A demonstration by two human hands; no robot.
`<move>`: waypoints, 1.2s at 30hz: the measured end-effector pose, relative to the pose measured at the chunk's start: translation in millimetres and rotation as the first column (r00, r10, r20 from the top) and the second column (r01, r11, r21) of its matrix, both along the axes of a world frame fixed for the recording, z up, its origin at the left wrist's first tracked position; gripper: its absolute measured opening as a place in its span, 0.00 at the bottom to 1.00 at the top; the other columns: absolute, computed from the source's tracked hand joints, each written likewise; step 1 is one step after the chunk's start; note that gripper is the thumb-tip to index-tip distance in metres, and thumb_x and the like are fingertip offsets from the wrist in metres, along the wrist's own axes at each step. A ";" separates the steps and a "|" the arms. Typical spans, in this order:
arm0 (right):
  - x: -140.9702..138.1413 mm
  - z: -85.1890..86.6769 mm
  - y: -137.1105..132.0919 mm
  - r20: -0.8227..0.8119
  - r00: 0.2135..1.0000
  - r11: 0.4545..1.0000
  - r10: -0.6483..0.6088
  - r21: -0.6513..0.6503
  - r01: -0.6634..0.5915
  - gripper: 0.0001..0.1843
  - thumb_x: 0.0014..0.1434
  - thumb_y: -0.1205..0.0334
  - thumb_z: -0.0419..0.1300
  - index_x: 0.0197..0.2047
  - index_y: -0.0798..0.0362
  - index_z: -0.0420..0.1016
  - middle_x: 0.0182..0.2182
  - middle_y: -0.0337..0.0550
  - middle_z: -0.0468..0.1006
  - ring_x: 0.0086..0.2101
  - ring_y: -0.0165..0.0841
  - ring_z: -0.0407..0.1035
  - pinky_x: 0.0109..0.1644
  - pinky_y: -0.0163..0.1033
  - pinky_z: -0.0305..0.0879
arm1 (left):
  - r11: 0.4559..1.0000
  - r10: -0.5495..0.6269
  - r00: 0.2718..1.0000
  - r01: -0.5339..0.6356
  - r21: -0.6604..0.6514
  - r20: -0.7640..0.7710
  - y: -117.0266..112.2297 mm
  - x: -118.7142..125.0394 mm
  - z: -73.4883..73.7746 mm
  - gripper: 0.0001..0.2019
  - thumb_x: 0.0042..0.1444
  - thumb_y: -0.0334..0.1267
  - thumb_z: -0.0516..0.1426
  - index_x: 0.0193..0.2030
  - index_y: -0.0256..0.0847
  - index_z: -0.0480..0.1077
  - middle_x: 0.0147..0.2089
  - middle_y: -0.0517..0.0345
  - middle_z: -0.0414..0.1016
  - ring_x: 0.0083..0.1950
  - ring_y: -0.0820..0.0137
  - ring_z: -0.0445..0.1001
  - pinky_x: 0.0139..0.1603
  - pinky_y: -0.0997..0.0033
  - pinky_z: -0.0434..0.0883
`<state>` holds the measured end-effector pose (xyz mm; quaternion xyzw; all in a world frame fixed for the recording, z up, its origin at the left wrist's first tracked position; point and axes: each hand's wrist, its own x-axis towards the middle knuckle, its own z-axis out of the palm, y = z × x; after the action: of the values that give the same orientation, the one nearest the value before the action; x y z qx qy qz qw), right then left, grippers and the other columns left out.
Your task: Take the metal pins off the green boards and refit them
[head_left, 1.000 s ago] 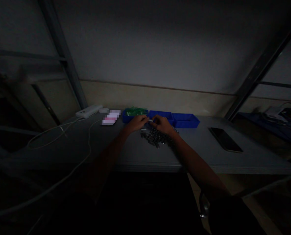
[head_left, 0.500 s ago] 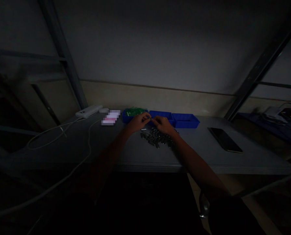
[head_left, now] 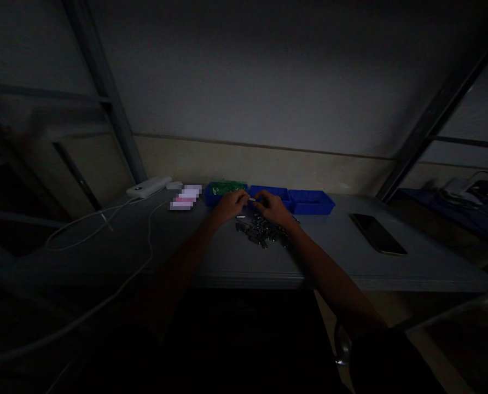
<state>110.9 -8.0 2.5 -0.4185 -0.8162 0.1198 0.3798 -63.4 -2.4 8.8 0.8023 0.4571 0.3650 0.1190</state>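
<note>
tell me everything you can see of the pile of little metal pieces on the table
The pile of small metal pieces is a loose, low heap of short grey parts, some cylinder-like. They glint where light catches them and lie in all directions on the grey table. One stray piece lies apart at its far left edge. The heap sits just in front of the blue trays. The right hand is over its far side, but it is too dark to tell whether they touch.

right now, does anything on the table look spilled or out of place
Small metal parts lie in a loose heap on the table, in front of the blue trays, not in them. Nothing else stands out in the dim light.
</note>
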 end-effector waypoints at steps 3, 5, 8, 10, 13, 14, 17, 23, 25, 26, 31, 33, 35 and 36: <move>-0.2 1.7 -1.0 0.022 1.000 1.000 -0.015 0.001 0.015 0.11 0.57 0.58 0.53 0.42 0.55 0.68 0.22 0.35 0.68 0.24 0.28 0.62 0.30 0.31 0.56 | 1.000 -0.008 1.000 0.008 -0.003 0.001 0.2 0.3 -0.5 0.14 0.59 0.42 0.46 0.32 0.37 0.68 0.31 0.55 0.74 0.34 0.68 0.72 0.37 0.69 0.67; 0.1 2.5 -1.3 0.035 0.999 1.000 -0.029 0.002 0.029 0.11 0.58 0.59 0.53 0.42 0.55 0.68 0.22 0.35 0.68 0.24 0.29 0.62 0.30 0.31 0.56 | 1.000 -0.027 0.999 0.027 -0.005 0.026 0.8 -0.3 -1.4 0.13 0.59 0.42 0.46 0.34 0.37 0.68 0.32 0.55 0.74 0.35 0.68 0.73 0.37 0.69 0.67; 1.2 3.0 -1.4 0.037 0.998 0.999 -0.043 0.012 0.042 0.10 0.58 0.61 0.52 0.42 0.55 0.68 0.22 0.35 0.68 0.24 0.29 0.62 0.30 0.32 0.55 | 0.998 -0.059 0.995 0.059 0.005 0.077 1.2 -1.5 -3.2 0.12 0.57 0.42 0.50 0.42 0.37 0.67 0.33 0.56 0.74 0.35 0.69 0.73 0.37 0.70 0.68; 2.0 3.2 -1.5 0.035 0.998 0.999 -0.045 0.012 0.044 0.11 0.58 0.61 0.51 0.42 0.55 0.68 0.22 0.35 0.68 0.24 0.29 0.61 0.29 0.32 0.54 | 0.997 -0.083 0.992 0.082 0.008 0.091 1.4 -2.2 -4.3 0.13 0.55 0.40 0.53 0.46 0.38 0.65 0.33 0.57 0.73 0.34 0.69 0.73 0.36 0.71 0.69; 2.5 3.0 -1.2 0.024 0.999 0.999 -0.047 0.016 0.047 0.10 0.58 0.61 0.52 0.42 0.55 0.67 0.21 0.34 0.67 0.23 0.29 0.61 0.29 0.32 0.53 | 0.994 -0.109 0.991 0.108 0.009 0.081 2.7 -2.5 -5.9 0.14 0.52 0.37 0.55 0.46 0.39 0.65 0.32 0.59 0.72 0.34 0.70 0.73 0.36 0.71 0.69; 2.5 2.8 -0.9 0.018 0.999 0.999 -0.046 0.021 0.046 0.10 0.58 0.60 0.52 0.41 0.54 0.67 0.21 0.34 0.67 0.23 0.28 0.61 0.29 0.32 0.53 | 0.994 -0.111 0.991 0.111 0.012 0.075 3.5 -2.4 -6.4 0.13 0.52 0.36 0.55 0.45 0.39 0.65 0.31 0.59 0.72 0.34 0.70 0.73 0.36 0.71 0.69; 2.0 1.5 0.8 0.001 0.999 0.999 -0.035 0.036 0.035 0.09 0.59 0.59 0.51 0.39 0.55 0.68 0.22 0.35 0.67 0.23 0.28 0.60 0.29 0.32 0.53 | 0.995 -0.100 0.992 0.100 0.014 0.070 5.5 -1.9 -7.4 0.10 0.52 0.36 0.55 0.42 0.39 0.66 0.30 0.60 0.72 0.33 0.71 0.73 0.36 0.71 0.69; 1.3 -1.1 4.4 -0.028 0.999 0.999 -0.015 0.030 0.016 0.11 0.58 0.57 0.52 0.35 0.56 0.70 0.20 0.35 0.66 0.22 0.27 0.58 0.28 0.32 0.52 | 0.997 -0.076 0.996 0.075 0.034 0.055 4.6 -1.8 -6.9 0.09 0.55 0.38 0.52 0.40 0.39 0.67 0.30 0.59 0.73 0.33 0.70 0.73 0.36 0.70 0.68; 1.5 -1.4 4.7 -0.026 1.000 1.000 -0.001 0.003 0.002 0.12 0.57 0.55 0.53 0.34 0.56 0.70 0.19 0.34 0.64 0.21 0.26 0.57 0.26 0.31 0.50 | 0.997 -0.074 0.996 0.073 0.030 0.052 4.6 -2.1 -7.1 0.09 0.55 0.38 0.52 0.40 0.39 0.67 0.30 0.59 0.73 0.34 0.70 0.73 0.36 0.70 0.68; 1.7 -1.6 4.8 -0.024 1.000 1.000 0.006 -0.011 -0.006 0.12 0.56 0.55 0.54 0.33 0.56 0.70 0.19 0.34 0.63 0.21 0.26 0.57 0.26 0.31 0.50 | 0.997 -0.077 0.996 0.076 0.027 0.052 5.0 -2.2 -7.4 0.09 0.55 0.38 0.52 0.40 0.39 0.67 0.30 0.59 0.73 0.34 0.70 0.73 0.36 0.70 0.68; 2.8 -1.8 4.6 -0.006 0.999 0.999 0.038 -0.039 -0.038 0.11 0.54 0.56 0.55 0.32 0.57 0.69 0.19 0.33 0.63 0.22 0.26 0.57 0.26 0.31 0.50 | 0.996 -0.092 0.994 0.091 0.014 0.058 9.2 -2.7 -10.6 0.09 0.56 0.39 0.51 0.41 0.39 0.67 0.31 0.59 0.74 0.34 0.70 0.73 0.35 0.72 0.68; 2.9 -1.4 3.9 -0.007 0.999 0.998 0.042 -0.043 -0.042 0.11 0.54 0.56 0.55 0.32 0.56 0.68 0.19 0.33 0.63 0.22 0.26 0.57 0.27 0.31 0.50 | 0.996 -0.089 0.994 0.088 0.011 0.058 10.2 -2.7 -11.3 0.10 0.56 0.40 0.50 0.40 0.39 0.68 0.31 0.58 0.74 0.34 0.70 0.73 0.35 0.72 0.68; 2.7 -0.9 3.3 -0.018 0.999 0.998 0.036 -0.054 -0.037 0.12 0.54 0.54 0.54 0.31 0.56 0.68 0.19 0.34 0.63 0.22 0.26 0.57 0.27 0.32 0.50 | 0.996 -0.085 0.995 0.085 0.005 0.055 10.3 -2.8 -11.3 0.10 0.56 0.40 0.50 0.39 0.38 0.68 0.31 0.57 0.74 0.34 0.70 0.73 0.35 0.71 0.68; 2.6 -0.8 3.2 -0.028 0.999 0.997 0.037 -0.063 -0.039 0.13 0.55 0.53 0.54 0.31 0.56 0.68 0.19 0.34 0.63 0.22 0.26 0.57 0.27 0.32 0.50 | 0.997 -0.082 0.995 0.082 0.001 0.053 10.0 -2.7 -10.9 0.10 0.56 0.40 0.50 0.39 0.38 0.68 0.31 0.57 0.74 0.34 0.70 0.73 0.35 0.71 0.68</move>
<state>113.5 -4.8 1.7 -0.4132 -0.8147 0.1585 0.3747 -66.1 7.6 -2.1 0.8105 0.4204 0.3806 0.1464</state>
